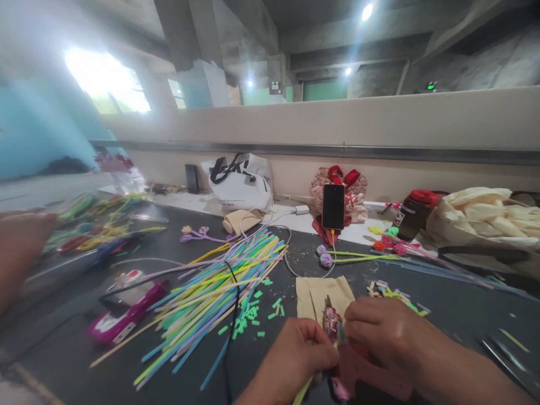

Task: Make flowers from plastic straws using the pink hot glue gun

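**Two hands working a small red bud at the near edge of a dark table**

Left hand [295,351]: sitting near centre, fingers pinching the lower part of the bud [332,322] and a yellow-green stem [302,392] running down below it.

Right hand [382,326]: lying just right of the bud, fingertips closing on its side; a pink tool [363,371] is lying under this hand, but whether the hand is gripping it cannot be told.

Bud: standing upright between both hands, in front of a tan paper [323,295] lying flat on the table [464,315].

Surroundings: a fan of coloured strips [219,292] is spreading left of the hands, with green snippets [253,315] scattered beside it. A pink device [126,315] is lying further left. A phone [333,206] is leaning upright at the far side, a white bag [240,183] standing left of it and a cream cloth [481,216] lying far right. Finished flowers [386,242] are lying near the phone. Another person's hand [21,253] is showing, blurred, at the left edge.
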Tool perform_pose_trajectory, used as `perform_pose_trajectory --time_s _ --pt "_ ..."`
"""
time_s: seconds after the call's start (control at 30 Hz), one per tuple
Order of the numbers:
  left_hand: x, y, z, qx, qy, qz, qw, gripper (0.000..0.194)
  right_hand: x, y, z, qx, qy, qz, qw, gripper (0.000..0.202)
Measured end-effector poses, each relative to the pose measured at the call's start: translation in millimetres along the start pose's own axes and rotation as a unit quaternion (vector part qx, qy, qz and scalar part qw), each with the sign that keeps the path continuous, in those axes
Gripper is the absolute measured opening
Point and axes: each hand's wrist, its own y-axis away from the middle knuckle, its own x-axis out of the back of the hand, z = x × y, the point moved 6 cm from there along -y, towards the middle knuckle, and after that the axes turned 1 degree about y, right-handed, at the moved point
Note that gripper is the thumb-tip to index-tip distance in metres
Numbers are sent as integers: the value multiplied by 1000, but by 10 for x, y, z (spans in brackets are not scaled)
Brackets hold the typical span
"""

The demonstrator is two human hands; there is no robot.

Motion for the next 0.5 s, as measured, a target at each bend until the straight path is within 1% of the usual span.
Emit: perform_pose_trajectory --time_s 0.13,0.27,0.33,0.5 --pt "-2 21 27 0 -3 5 1000 8 8 -2 -3 1 -4 -6 1000 20" --pt "-16 19 32 1 -5 -6 1000 8 -11 2 -12 -10 -7 -24 1000 19" --pt "-6 15 30 2 -4 -3 1000 9 -19 1 -18 -12 -11 -28 999 19" --pt "2 16 15 10 12 -11 1000 7 -36 6 -5 -6 -3 -19 1000 19"
